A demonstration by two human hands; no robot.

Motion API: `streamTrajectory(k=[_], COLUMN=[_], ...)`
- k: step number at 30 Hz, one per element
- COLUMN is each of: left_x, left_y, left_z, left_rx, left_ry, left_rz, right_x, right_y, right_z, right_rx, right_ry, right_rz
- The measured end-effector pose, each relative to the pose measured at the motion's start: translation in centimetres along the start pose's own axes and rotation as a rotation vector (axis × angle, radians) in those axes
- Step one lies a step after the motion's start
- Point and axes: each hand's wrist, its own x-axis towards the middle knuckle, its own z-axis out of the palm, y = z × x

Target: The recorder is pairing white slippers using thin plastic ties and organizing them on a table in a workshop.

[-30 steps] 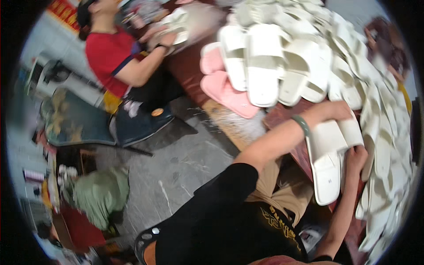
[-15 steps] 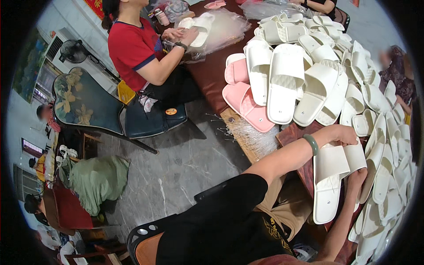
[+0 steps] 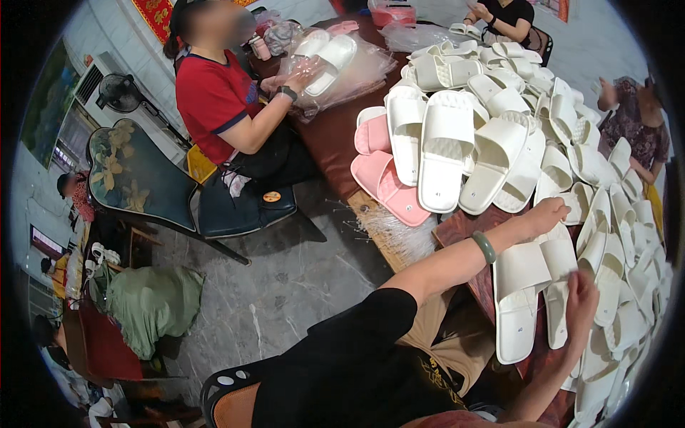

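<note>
A pair of white slide slippers lies side by side in front of me: the nearer slipper (image 3: 519,274) shows its strap and footbed, and the second slipper (image 3: 558,260) is partly behind it. Beyond their strap end, my left hand (image 3: 548,216), with a green bangle at the wrist, is curled closed; whatever its fingers might hold is hidden. My right hand (image 3: 583,296) is raised just beside the second slipper, its fingers bent and smeared by motion. Against the right forearm side lies a large heap of white slippers (image 3: 606,278).
Pink slippers (image 3: 389,189) and white ones lie at the table's corner, above a bundle of clear plastic strands (image 3: 399,227). Across the brown tabletop (image 3: 328,139), a co-worker in red (image 3: 221,107) handles white slippers over clear bags. An empty-seated chair (image 3: 143,167) stands left.
Both my hands have come off the slipper pair, which now lies slightly further left in view. The co-worker in red has lifted a slipper. The whole view has shifted a little.
</note>
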Motion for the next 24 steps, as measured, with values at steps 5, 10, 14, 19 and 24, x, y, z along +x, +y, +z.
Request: streamTrajectory(k=[5,10,14,19,24], left_x=[-1.0,-1.5,-1.8,0.0,-0.2], left_y=[2.2,1.4,0.8,-2.9,0.5], left_z=[-0.8,-2.0,-0.6,-1.8,-0.8], left_rx=[-0.019,-0.059,-0.018,0.067,-0.241], left_ry=[-0.027,-0.014,0.034,0.052,-0.038], left_rz=[0.109,-0.030,-0.034,0.120,-0.262], right_x=[7.0,9.1,8.2,8.6,8.8], right_y=[-1.5,1.2,2.5,1.2,2.4], right_z=[2.2,5.1,5.2,4.8,5.4], right_rx=[0.354,0.694,0.985,1.277,1.099], right_ry=[0.075,-0.137,-0.063,0.054,0.243], right_rz=[-0.292,-0.142,-0.086,0.117,-0.137])
